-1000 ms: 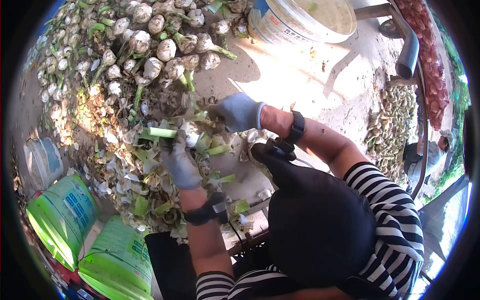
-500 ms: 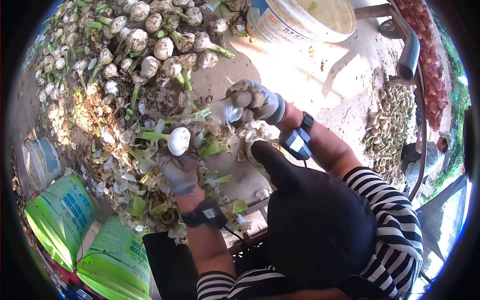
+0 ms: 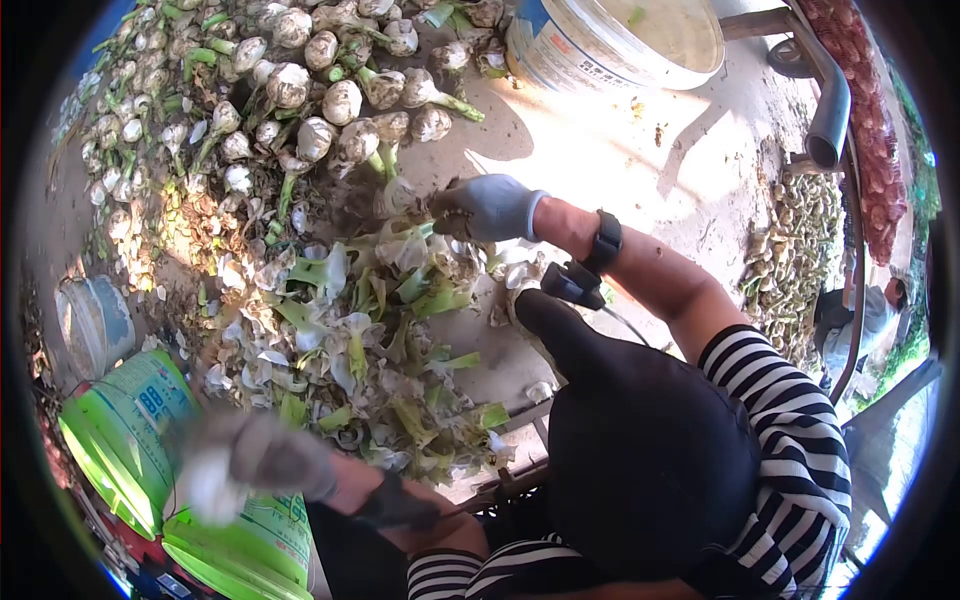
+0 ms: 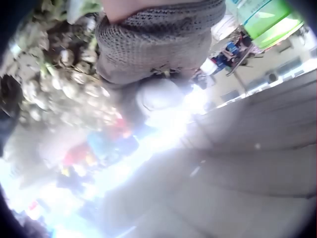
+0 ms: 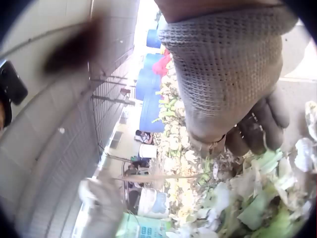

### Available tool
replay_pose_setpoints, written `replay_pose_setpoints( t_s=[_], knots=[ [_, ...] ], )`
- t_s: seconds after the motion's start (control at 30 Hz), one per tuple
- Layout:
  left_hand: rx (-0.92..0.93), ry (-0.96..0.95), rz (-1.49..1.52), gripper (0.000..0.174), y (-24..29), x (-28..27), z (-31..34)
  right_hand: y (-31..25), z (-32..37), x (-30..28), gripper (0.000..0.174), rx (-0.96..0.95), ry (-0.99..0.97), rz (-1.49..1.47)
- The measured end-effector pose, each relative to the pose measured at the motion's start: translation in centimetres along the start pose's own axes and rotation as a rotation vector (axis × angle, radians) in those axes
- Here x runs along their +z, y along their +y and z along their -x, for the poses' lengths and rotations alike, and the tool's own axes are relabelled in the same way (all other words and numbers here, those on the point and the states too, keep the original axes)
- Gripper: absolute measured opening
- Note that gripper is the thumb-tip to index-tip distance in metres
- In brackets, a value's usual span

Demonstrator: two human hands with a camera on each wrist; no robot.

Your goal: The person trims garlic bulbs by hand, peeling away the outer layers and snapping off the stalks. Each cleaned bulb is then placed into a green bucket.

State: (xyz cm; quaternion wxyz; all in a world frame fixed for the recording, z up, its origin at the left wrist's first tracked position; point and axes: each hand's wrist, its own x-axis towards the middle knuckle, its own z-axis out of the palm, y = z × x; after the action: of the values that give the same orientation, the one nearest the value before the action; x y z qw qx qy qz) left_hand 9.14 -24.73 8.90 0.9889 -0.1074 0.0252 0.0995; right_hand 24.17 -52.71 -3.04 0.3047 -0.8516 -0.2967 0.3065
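Observation:
My gloved left hand (image 3: 285, 460) grips a white garlic bulb (image 3: 212, 487), blurred by motion, over the green buckets (image 3: 130, 425) at lower left. In the left wrist view, the bulb (image 4: 161, 94) shows pale and round just beyond the grey knit glove. The gloved right hand (image 3: 490, 208) is low over the heap's upper edge, fingertips close to a garlic plant (image 3: 397, 196) with its stalk pointing up. Bent fingers (image 5: 275, 109) show over leaf scraps in the right wrist view; I cannot tell whether they hold anything.
Peeled husks and leaves (image 3: 385, 340) pile up in front of the person. Several soiled garlic bulbs (image 3: 288, 86) with stalks lie at upper left. A white bucket (image 3: 610, 50) stands at the back, and a metal pipe (image 3: 830, 110) on the right. Another person (image 3: 865, 320) is at far right.
My left hand has carried the bulb from the husk heap down and left to the green buckets. The right hand moved away and came back near the upper edge of the heap.

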Motion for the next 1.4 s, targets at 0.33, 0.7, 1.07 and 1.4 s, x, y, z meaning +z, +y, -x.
replay_pose_setpoints(
  t_s=[0.33, 0.7, 1.07, 1.4],
  knots=[
    [0.048, 0.098, -1.015, 0.053, -3.1, -2.6, -0.3, -2.4, -10.7, 0.9, 0.031, 0.124, -0.089, 0.552],
    [-0.052, 0.194, -1.335, 0.071, -7.4, -11.3, -1.9, -5.4, -2.7, -0.2, 0.044, -0.236, 0.054, -1.550],
    [0.042, 0.087, -1.608, 0.061, -7.0, -11.3, -1.3, -4.1, -2.4, -0.8, 0.025, -0.233, 0.052, -0.323],
    [-0.090, 0.097, -1.268, 0.060, -6.5, -11.6, -0.4, -3.2, -1.8, 1.4, 0.018, -0.179, -0.036, -0.919]
  ],
)
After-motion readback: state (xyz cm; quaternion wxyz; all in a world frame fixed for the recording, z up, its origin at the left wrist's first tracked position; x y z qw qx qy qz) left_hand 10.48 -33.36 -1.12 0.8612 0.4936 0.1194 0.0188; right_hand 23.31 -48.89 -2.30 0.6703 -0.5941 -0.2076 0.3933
